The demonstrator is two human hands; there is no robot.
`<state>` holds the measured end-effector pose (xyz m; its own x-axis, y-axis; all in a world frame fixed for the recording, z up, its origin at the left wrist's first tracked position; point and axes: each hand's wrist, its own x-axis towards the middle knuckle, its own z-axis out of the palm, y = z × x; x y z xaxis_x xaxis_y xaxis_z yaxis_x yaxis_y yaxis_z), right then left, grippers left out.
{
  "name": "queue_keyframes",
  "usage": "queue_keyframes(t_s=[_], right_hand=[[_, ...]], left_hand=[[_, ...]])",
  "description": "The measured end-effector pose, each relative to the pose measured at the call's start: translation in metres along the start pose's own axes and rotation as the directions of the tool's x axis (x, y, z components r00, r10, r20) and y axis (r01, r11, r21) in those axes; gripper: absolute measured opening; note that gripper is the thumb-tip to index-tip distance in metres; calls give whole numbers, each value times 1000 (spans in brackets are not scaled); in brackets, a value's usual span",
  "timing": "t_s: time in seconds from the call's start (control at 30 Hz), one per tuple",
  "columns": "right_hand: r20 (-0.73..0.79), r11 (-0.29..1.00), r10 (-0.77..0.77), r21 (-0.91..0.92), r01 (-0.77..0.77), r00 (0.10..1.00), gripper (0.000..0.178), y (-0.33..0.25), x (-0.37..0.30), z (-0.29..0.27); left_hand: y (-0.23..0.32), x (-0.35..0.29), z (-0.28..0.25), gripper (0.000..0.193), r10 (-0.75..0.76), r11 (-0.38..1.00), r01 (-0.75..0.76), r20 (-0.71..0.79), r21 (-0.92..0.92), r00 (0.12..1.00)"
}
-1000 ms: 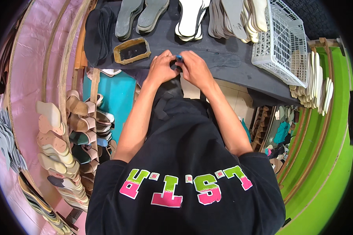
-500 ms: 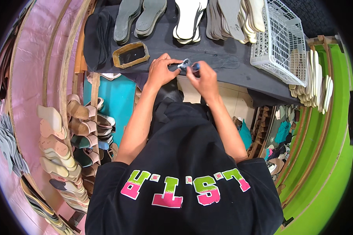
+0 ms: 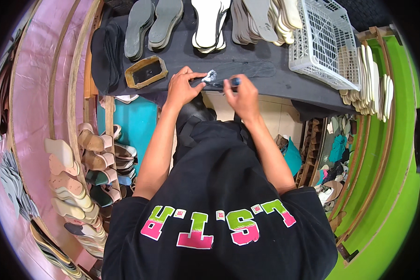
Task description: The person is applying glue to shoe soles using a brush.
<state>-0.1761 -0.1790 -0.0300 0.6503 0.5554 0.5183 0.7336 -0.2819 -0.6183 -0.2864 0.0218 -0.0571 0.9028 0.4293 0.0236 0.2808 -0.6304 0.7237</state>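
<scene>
My left hand (image 3: 184, 87) pinches the edge of a small white-and-dark piece (image 3: 211, 75) between thumb and forefinger, at the front edge of the dark table (image 3: 182, 53). What the piece is I cannot make out. In my right hand (image 3: 244, 97), the curled fingers grip a slim brush-like tool with a blue end (image 3: 236, 81). Its dark tip points left, just below the piece; whether they touch is unclear. Behind my hands a dark, sole-shaped patch (image 3: 252, 69) lies flat on the table. Left of my left hand stands a tan, dark-bottomed tray (image 3: 162, 71).
Grey insoles (image 3: 139, 28), white insoles (image 3: 210, 23) and more grey ones (image 3: 245, 28) lie in stacks along the back. Black pieces (image 3: 107, 58) are piled at left. A white plastic crate (image 3: 305, 51) stands at right. Shoes fill a rack (image 3: 95, 140) below left.
My right hand and its tool have moved a little lower relative to the small piece, opening a gap. My left hand keeps its pinch. The whole view has shifted slightly.
</scene>
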Motion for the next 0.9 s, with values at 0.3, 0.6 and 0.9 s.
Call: queue_keyframes(t_s=[0.3,0.6,0.9], right_hand=[[-116,989,147,51,-141,982,17,26,2,-24],[63,1000,5,-10,-4,998,21,-14,4,0],[-141,979,206,18,-205,968,16,16,1,-22]], left_hand=[[3,-3,-1,40,-2,1000,2,-20,-1,1000],[1,-2,2,34,-51,999,51,1,-15,999],[1,-3,3,39,16,1000,-16,-70,5,997]])
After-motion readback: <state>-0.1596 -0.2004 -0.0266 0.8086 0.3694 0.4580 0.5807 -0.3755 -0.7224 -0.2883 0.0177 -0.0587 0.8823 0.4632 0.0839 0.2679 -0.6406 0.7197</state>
